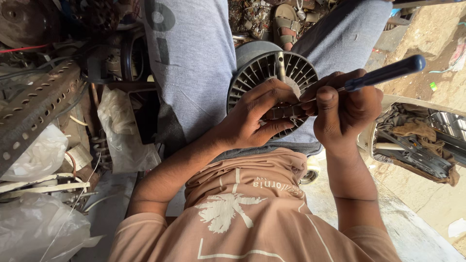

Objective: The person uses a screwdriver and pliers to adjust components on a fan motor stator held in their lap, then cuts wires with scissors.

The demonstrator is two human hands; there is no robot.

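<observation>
A round grey finned motor housing (291, 68) rests on my lap between my knees. My left hand (255, 114) lies across its face, fingers pinching a small dark metal part at the centre. My right hand (344, 109) is closed on a screwdriver with a dark blue handle (388, 73); the handle points up and to the right, and the thin shaft runs down to the part under my left fingers. The tip is hidden by my fingers.
A perforated metal angle bar (34, 104) and crumpled plastic bags (124, 133) crowd the left. Scrap parts lie beyond my knees, by a sandalled foot (285, 24). On the right an open white casing (417, 140) holds rags and metal pieces.
</observation>
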